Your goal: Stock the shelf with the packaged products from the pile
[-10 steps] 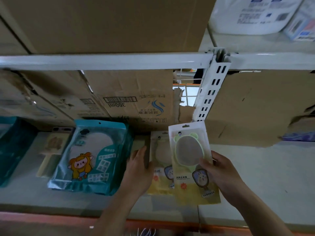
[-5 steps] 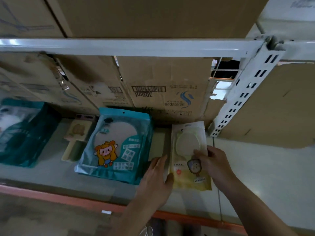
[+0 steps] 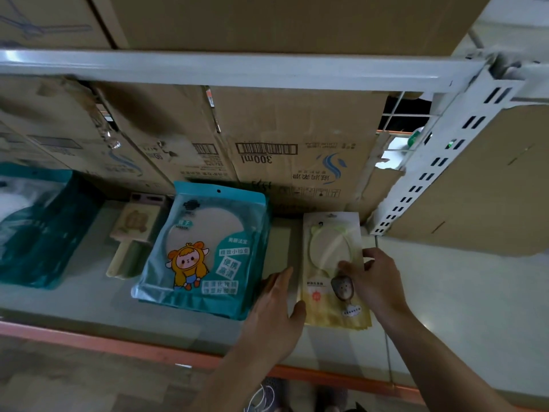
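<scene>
Yellow pack (image 3: pixel 323 263) now lying flat on shelf (image 3: pixel 89 304), on top of matching packs (a second ago it was lifted in right hand). Left hand (image 3: pixel 273 319) lying on deck, fingers straight, thumb touching pack's left edge. Right hand (image 3: pixel 377 283) pinching pack's right edge, thumb on face. Hands staying apart, pack between. Teal mirror pack (image 3: pixel 208 251) lying just left of left hand. Lolly-shaped item (image 3: pixel 133 230) lying further left. Cardboard boxes (image 3: pixel 297 150) standing behind.
</scene>
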Available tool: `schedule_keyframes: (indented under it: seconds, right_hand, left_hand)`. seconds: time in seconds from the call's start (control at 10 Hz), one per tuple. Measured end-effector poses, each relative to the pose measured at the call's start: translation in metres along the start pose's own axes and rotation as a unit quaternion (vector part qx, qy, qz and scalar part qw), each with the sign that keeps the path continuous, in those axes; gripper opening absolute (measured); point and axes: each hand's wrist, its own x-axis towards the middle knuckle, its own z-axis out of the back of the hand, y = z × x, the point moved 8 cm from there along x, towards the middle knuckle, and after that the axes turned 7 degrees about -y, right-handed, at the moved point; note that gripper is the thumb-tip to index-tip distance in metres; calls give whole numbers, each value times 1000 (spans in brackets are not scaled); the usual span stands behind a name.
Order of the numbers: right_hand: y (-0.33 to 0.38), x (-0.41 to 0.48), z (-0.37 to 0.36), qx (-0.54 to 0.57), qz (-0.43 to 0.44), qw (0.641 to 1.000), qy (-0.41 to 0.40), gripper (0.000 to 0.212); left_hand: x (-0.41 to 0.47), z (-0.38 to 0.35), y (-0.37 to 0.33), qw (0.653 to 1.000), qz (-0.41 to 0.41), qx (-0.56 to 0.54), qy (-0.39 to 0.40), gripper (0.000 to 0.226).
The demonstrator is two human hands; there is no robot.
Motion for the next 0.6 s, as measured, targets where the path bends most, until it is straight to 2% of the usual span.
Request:
schedule_keyframes:
  seconds: [0.2, 0.4, 0.5, 0.6]
  right_hand:
    - [-12, 5, -5, -30, -32, 999, 27, 66]
    - [-11, 1, -5, -63, -36, 996, 48, 40]
    - [-7, -4, -2, -88, -28, 994, 54, 46]
    - [-6, -11, 9, -119, -27, 992, 28, 67]
  left_hand:
    - [-1, 2, 0, 1000, -3, -5, 2, 67]
    - [-7, 1, 0, 1000, -10, -8, 12, 68]
    - [-8, 0, 0, 1000, -15, -11, 20, 67]
    - [-11, 6, -9, 999, -46, -17, 10, 63]
